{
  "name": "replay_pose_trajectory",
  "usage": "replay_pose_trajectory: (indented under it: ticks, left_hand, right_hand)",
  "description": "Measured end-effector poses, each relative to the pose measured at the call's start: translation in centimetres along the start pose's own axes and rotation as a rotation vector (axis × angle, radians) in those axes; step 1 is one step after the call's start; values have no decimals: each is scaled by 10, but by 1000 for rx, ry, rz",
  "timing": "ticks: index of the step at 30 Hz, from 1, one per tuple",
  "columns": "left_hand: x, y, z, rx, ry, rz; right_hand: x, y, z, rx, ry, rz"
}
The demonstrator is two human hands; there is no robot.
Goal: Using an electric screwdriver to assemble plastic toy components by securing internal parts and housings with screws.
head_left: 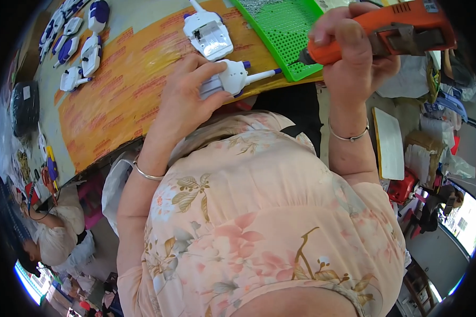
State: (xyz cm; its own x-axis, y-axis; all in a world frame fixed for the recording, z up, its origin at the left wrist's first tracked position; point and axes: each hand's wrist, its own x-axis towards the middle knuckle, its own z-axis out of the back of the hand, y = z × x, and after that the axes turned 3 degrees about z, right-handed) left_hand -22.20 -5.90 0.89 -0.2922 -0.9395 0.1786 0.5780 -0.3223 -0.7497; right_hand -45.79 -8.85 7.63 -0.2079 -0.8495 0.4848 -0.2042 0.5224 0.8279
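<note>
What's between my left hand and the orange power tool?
In the head view, the white device your left hand holds lies there, then the near corner of the green tray.

Peach floral blouse (248, 195) (brownish leaves (185, 199) too), two silver bangles (350, 139).

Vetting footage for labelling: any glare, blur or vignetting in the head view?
Head view, lower right: bright panel blown out; head view, corners: fisheye falloff to black; head view, upper right: right hand and orange power tool look slightly soft, possibly motion blur; head view, upper centre: left hand and the white casing it holds read fairly crisp.
</note>
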Motion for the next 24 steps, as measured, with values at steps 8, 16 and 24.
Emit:
replay_pose_trajectory:
  ticks: [8, 16, 24]
  left_hand:
    - [3, 0, -4, -1, 7, -16]
    - [1, 2, -5, 27, 31, -18]
    - [2, 5, -8, 35, -9, -72]
  right_hand:
    - [6, -52, -41, 247, 231, 148]
    - [15, -69, -53, 445, 378, 563]
    - [5, -78, -45, 175, 435, 762]
